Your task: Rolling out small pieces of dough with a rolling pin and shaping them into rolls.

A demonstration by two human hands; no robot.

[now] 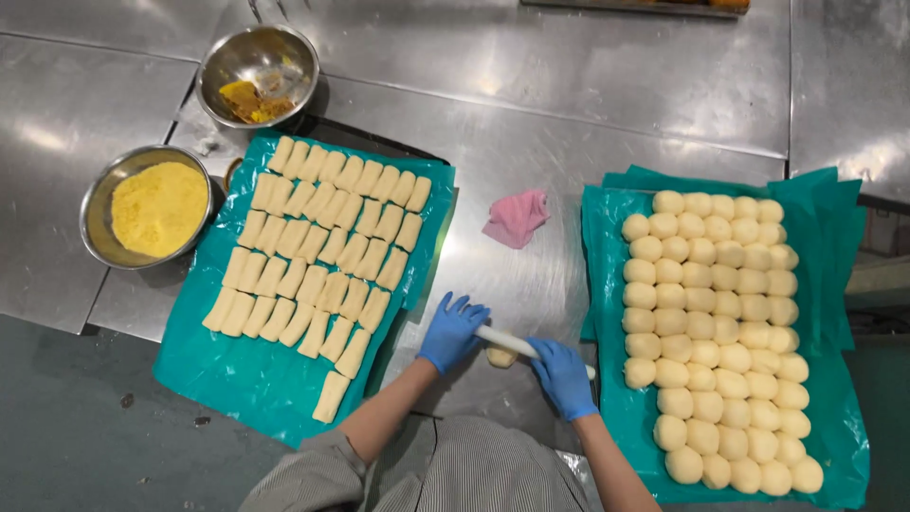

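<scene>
The person's striped shirt (455, 474) lay nearest the camera, at the bottom edge, with both bare forearms reaching up from it onto the steel table (588, 85).

The table was the largest thing in view, its seams running across the top. On its right side lay a teal plastic sheet (834, 427) packed with rows of round dough balls (720, 332), touching one another. On the left side lay a second teal sheet (227, 379) carrying slanted rows of oblong dough pieces (322, 256), set side by side, with one piece alone at the lower end. Beyond that sheet's left edge stood a steel bowl of yellow crumbs (156, 207), and above it, near the top of the view, a second steel bowl (258, 71) holding a little orange-yellow residue. Between the two sheets, well apart from the hands, lay a crumpled pink cloth (517, 216).

Both hands wore blue gloves. The left hand (453, 330) lay with fingers spread and flat over one end of a white rolling pin (507, 339). The right hand (564, 377) was curled down over the pin's other end, near the edge of the right sheet. Under the middle of the pin, between the two hands, sat a small lump of dough (500, 357), pressed against the table.
</scene>
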